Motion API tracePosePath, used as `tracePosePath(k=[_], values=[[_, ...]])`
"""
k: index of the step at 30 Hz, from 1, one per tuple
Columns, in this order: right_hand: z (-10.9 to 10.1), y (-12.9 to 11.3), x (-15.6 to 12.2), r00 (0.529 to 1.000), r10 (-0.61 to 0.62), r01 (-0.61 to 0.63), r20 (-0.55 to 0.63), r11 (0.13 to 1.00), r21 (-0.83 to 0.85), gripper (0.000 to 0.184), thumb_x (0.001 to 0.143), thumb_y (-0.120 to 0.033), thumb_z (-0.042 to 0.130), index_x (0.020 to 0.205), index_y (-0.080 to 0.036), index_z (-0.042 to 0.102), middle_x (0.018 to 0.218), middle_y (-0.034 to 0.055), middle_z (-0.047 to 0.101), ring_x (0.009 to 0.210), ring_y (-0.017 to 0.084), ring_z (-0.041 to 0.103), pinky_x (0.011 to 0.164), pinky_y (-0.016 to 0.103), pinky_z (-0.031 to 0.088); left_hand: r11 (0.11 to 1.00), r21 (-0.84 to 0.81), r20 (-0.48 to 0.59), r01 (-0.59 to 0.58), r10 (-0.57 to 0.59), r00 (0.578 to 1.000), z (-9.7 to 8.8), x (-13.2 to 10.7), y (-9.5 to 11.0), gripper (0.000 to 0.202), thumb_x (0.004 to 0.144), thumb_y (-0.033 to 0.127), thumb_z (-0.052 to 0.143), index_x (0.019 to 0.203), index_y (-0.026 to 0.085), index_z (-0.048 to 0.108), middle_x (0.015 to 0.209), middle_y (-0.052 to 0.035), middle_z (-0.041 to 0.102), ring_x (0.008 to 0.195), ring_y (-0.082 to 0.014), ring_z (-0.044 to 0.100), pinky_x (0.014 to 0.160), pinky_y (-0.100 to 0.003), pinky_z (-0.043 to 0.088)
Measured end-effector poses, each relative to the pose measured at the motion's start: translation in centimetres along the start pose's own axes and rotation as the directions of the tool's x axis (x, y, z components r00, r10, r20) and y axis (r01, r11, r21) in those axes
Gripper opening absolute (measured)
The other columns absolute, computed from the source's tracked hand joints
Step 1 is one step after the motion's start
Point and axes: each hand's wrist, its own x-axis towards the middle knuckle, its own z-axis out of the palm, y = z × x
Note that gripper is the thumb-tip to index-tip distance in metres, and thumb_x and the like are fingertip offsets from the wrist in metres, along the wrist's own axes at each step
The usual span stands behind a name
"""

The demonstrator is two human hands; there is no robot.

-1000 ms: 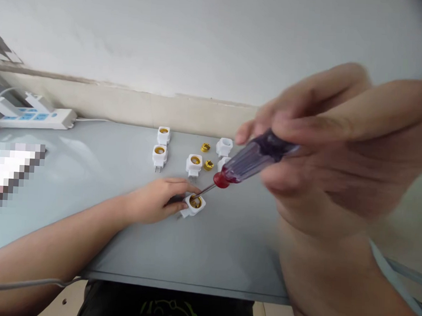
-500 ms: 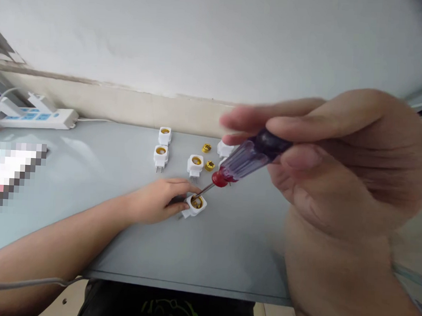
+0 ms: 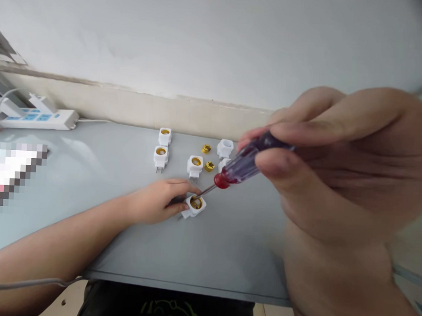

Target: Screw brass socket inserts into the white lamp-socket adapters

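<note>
My left hand (image 3: pixel 159 200) rests on the grey table (image 3: pixel 227 253) and grips a white lamp-socket plug (image 3: pixel 195 205) with a brass insert, holding it on its side. My right hand (image 3: pixel 341 160) is close to the camera, fingers pinched round the clear purple handle of a screwdriver (image 3: pixel 240 166) with a red collar. The thin metal shaft slants down to the left, and its tip sits in the brass opening of the held socket.
Behind the held socket stand three more white sockets with brass inserts (image 3: pixel 160 156), two white housings (image 3: pixel 225 148) and two loose brass rings (image 3: pixel 209 166). A white power strip (image 3: pixel 36 118) lies at the far left by the wall. The table's front edge runs near my lap.
My right hand's fingers have shifted round the screwdriver handle, as in turning it. The tip has stayed in the socket, and my left hand has not moved.
</note>
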Motion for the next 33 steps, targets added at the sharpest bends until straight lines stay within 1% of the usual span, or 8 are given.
tracePosePath(k=[3,6,8,11,16,24,28,33], values=[[0.3,0.1,0.1,0.996,-0.091,0.091,0.001,0.995,-0.028,0.017,0.084,-0.025,0.085,0.093,-0.038,0.077,0.093,0.0029,0.061,0.084,0.027,0.065,0.072,0.05,0.061,1.0,0.0,0.004,0.009,-0.009,1.0,0.1,0.0,-0.1,0.038,0.104,0.023,0.062,0.142,0.024,0.059,0.123,-0.0075,0.069,0.104,-0.0204,0.069,0.094,-0.033,0.056],[1.5,-0.9,0.3,0.996,-0.074,0.069,0.048,0.993,0.096,0.018,0.084,-0.031,0.081,0.097,-0.042,0.076,0.096,0.0035,0.069,0.095,0.034,0.07,0.071,0.054,0.062,1.0,0.008,-0.002,-0.017,0.017,1.0,0.1,0.0,-0.2,0.04,0.104,0.024,0.061,0.144,0.025,0.058,0.125,-0.0083,0.069,0.111,-0.0226,0.069,0.098,-0.036,0.056],[2.3,-1.6,0.6,0.995,-0.068,0.053,0.073,0.981,0.184,0.027,0.079,-0.037,0.086,0.102,-0.046,0.074,0.102,0.0025,0.073,0.106,0.038,0.072,0.07,0.056,0.064,1.0,0.01,-0.004,-0.021,0.021,1.0,0.1,-0.1,-0.2,0.041,0.104,0.024,0.062,0.145,0.026,0.058,0.129,-0.0086,0.069,0.115,-0.0232,0.068,0.101,-0.036,0.055],[2.9,-1.6,1.4,0.992,-0.073,0.044,0.103,0.965,0.26,0.045,0.07,-0.041,0.093,0.109,-0.048,0.073,0.113,0.0011,0.075,0.115,0.042,0.071,0.069,0.057,0.065,1.0,0.005,0.002,0.011,-0.011,1.0,0.1,-0.1,-0.1,0.041,0.103,0.022,0.063,0.143,0.024,0.059,0.127,-0.0083,0.069,0.107,-0.0212,0.069,0.096,-0.034,0.056],[2.6,-0.6,2.5,0.994,-0.052,0.024,0.092,0.96,0.279,0.052,0.068,-0.043,0.095,0.114,-0.05,0.073,0.116,0.0005,0.076,0.119,0.043,0.071,0.071,0.058,0.066,1.0,0.01,0.0,-0.001,0.001,1.0,0.1,0.0,0.0,0.037,0.104,0.023,0.061,0.141,0.024,0.06,0.12,-0.0077,0.069,0.108,-0.0216,0.069,0.096,-0.034,0.056],[2.3,-0.6,2.3,0.996,-0.05,0.025,0.078,0.955,0.297,0.056,0.068,-0.045,0.096,0.118,-0.05,0.072,0.11,0.0,0.077,0.118,0.043,0.072,0.074,0.06,0.066,1.0,0.015,0.0,0.023,-0.023,1.0,0.2,-0.1,0.0,0.041,0.102,0.023,0.062,0.143,0.026,0.058,0.119,-0.0073,0.068,0.101,-0.0205,0.069,0.094,-0.033,0.056],[1.6,0.0,2.1,0.996,-0.049,0.025,0.07,0.953,0.301,0.057,0.068,-0.045,0.096,0.119,-0.051,0.072,0.106,-0.0002,0.078,0.117,0.043,0.072,0.075,0.061,0.066,0.999,0.031,-0.001,0.024,-0.024,1.0,0.0,0.0,0.1,0.041,0.1,0.02,0.064,0.14,0.025,0.059,0.11,-0.0046,0.067,0.094,-0.0192,0.068,0.088,-0.031,0.055],[0.9,1.3,1.2,0.99,-0.144,0.142,-0.005,0.971,0.19,0.045,0.07,-0.038,0.096,0.109,-0.048,0.077,0.093,-0.0006,0.076,0.103,0.039,0.074,0.074,0.059,0.064,0.999,0.036,-0.007,0.027,-0.027,1.0,0.0,0.0,0.1,0.04,0.097,0.021,0.068,0.136,0.025,0.059,0.114,-0.0042,0.067,0.092,-0.0183,0.068,0.086,-0.031,0.056]])
